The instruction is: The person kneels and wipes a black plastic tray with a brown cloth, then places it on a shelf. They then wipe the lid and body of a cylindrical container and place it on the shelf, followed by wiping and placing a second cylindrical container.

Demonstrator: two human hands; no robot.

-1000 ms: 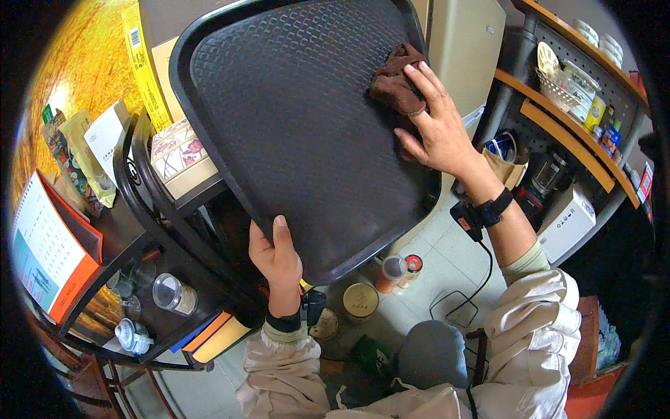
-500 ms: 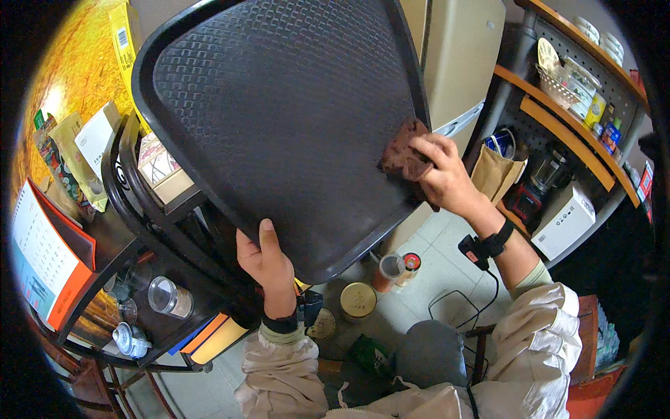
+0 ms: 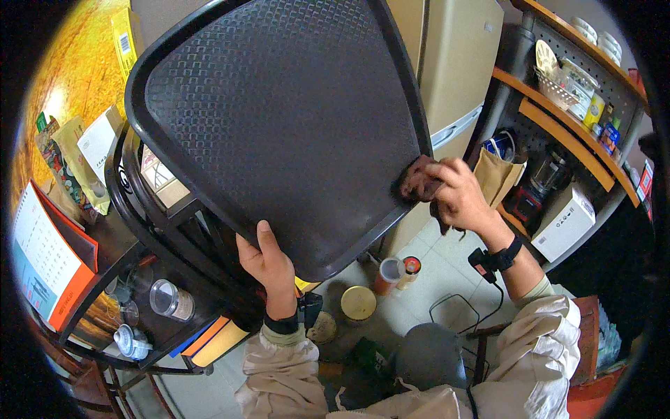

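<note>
The left hand (image 3: 271,262) grips the lower-left rim of the black tray (image 3: 286,133), thumb on its face, fingers hidden behind. The right hand (image 3: 457,194) is bunched around a brown cloth (image 3: 421,178) at the tray's lower-right rim, so the cloth sits nearest that hand. The tray rises ahead of both hands, tilted up and leftward; its top is cropped, so which axis is longer I cannot tell. Below the tray, a gold-lidded jar (image 3: 358,302) stands on the floor (image 3: 447,262)

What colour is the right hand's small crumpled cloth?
The cloth is dark brown, seen in the head view.
</note>
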